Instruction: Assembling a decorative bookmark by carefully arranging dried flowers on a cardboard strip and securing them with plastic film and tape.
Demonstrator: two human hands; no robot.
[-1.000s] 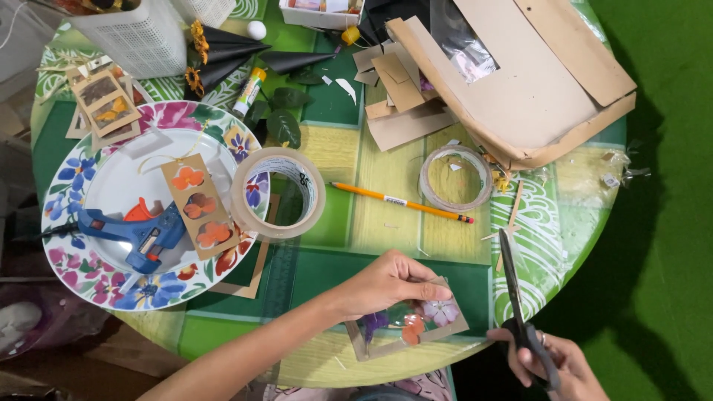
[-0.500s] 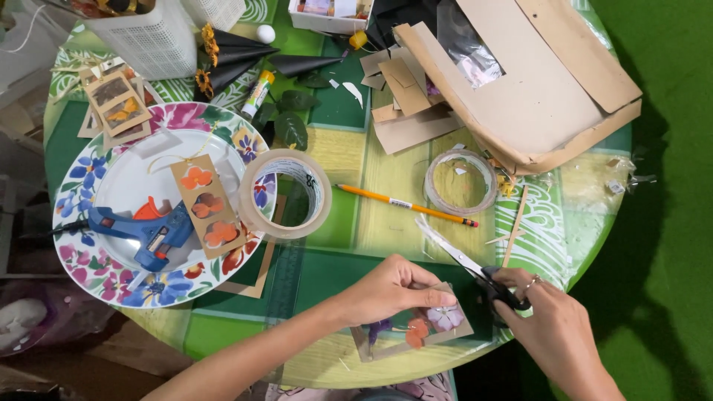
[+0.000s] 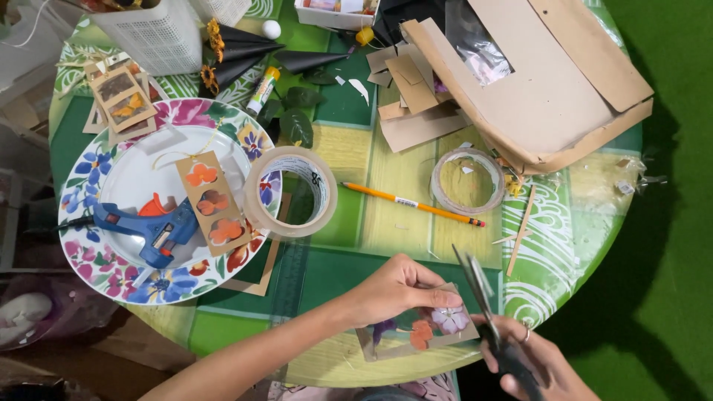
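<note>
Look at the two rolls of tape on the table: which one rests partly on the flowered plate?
The larger, thicker roll, left of the orange pencil: its left edge overlaps the plate's rim. The thinner roll lies flat on the tablecloth beside the cardboard.

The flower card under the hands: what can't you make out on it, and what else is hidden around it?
Head view only:
- Flower card: its top edge lies under the left hand.
- Scissors: blades show, handles are buried in the right hand, which the bottom edge cuts off.
- Glue gun: its cord runs off behind the plate.
- White basket: the top edge cuts off its contents.
</note>
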